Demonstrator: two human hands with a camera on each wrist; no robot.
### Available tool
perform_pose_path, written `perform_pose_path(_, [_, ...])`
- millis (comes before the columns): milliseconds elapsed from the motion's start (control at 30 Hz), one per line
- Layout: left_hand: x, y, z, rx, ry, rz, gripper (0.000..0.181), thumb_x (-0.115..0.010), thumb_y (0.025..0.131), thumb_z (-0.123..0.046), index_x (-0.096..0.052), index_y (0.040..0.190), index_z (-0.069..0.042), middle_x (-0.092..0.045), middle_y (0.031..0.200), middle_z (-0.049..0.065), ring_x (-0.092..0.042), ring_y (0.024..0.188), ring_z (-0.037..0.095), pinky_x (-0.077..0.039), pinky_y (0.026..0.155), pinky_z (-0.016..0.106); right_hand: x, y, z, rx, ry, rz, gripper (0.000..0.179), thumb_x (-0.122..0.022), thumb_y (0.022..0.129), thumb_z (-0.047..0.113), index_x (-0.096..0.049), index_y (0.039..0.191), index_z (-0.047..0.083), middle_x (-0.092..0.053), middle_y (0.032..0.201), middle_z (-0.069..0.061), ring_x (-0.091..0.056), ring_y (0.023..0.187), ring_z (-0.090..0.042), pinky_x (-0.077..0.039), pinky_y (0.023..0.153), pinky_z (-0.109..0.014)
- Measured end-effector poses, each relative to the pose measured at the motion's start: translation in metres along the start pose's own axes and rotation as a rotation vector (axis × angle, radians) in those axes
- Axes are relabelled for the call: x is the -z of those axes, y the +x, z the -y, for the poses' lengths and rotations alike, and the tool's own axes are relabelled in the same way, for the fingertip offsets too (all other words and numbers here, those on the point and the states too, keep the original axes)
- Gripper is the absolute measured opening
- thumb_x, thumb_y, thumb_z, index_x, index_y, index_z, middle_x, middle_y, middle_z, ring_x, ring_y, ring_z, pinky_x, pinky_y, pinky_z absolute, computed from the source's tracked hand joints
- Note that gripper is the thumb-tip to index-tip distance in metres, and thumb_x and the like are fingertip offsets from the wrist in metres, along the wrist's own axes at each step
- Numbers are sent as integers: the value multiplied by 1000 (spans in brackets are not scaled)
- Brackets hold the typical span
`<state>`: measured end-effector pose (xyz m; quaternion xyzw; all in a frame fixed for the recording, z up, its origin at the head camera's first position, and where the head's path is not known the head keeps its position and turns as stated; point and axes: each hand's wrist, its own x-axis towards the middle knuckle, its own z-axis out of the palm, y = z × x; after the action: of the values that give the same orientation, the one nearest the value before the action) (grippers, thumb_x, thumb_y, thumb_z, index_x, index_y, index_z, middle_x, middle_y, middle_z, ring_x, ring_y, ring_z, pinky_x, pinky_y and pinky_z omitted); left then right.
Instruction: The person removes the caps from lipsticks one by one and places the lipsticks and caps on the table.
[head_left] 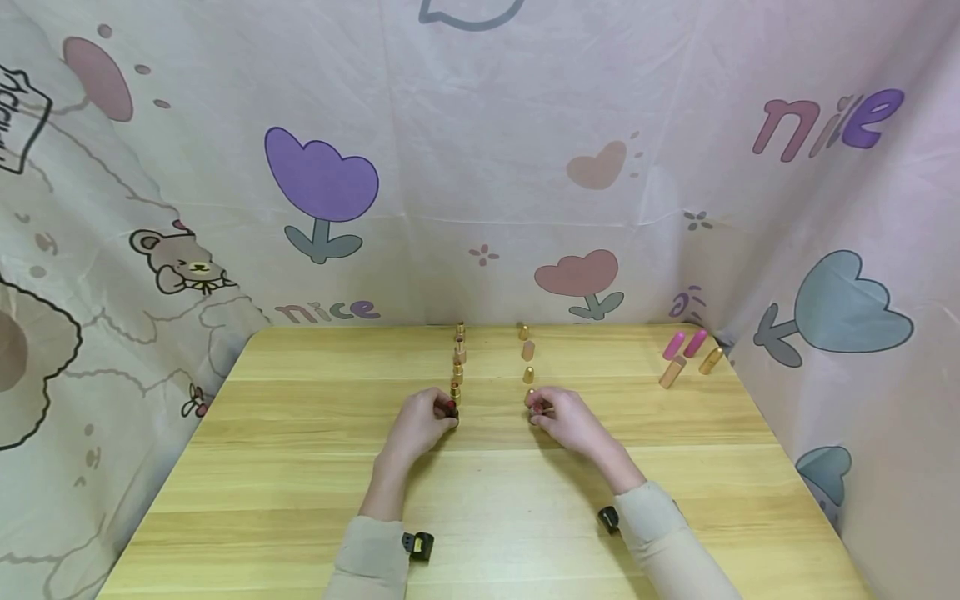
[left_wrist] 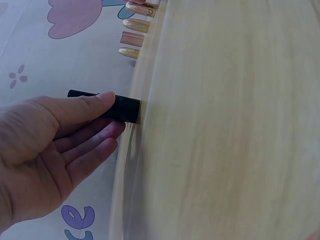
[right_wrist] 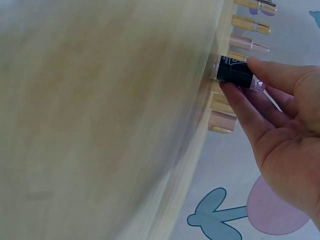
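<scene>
My left hand (head_left: 426,425) pinches a black lipstick tube (left_wrist: 127,108) between thumb and fingers, its lower end at the tabletop. A reddish spot shows near its top in the head view. In my right hand (head_left: 567,418), fingertips and thumb grip a short black lipstick piece (right_wrist: 235,71) with pale lettering and clear ends. Just beyond the left hand, a column of uncapped lipstick bases (head_left: 458,372) stands upright, gold and pinkish. Gold and pinkish lipstick caps (head_left: 528,375) form a second column beyond the right hand; the nearest is partly hidden by its fingers.
At the back right of the wooden table (head_left: 300,475) lie two pink lipsticks (head_left: 696,343), a gold lipstick (head_left: 711,360) and a pinkish-tan lipstick (head_left: 672,372). A printed curtain (head_left: 450,167) hangs along the table's back and sides.
</scene>
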<state>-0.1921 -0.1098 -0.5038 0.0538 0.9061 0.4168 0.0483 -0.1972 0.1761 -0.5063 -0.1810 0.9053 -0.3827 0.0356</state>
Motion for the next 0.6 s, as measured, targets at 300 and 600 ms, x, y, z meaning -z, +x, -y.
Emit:
perform_pose_path(300, [-1,1,2,0,-43,7,25,-84,90,-2,-72,112,1,-75,105,13,-71,95,22,-65,91,43,2,1,2,8,-14,40,29,-78,91,-3,-72,120,-3,-75,109,-11,-74,104,-25,-66,96,-36])
perform_pose_path(600, [0,4,13,-3,-115,38,24,-83,91,-3,-71,112,-1,-76,105,11,-73,96,21,-65,92,41,8,-9,5,4,94,8,40,-80,91,-1,-69,128,-5,-74,124,-20,-74,115,-34,-64,102,-40])
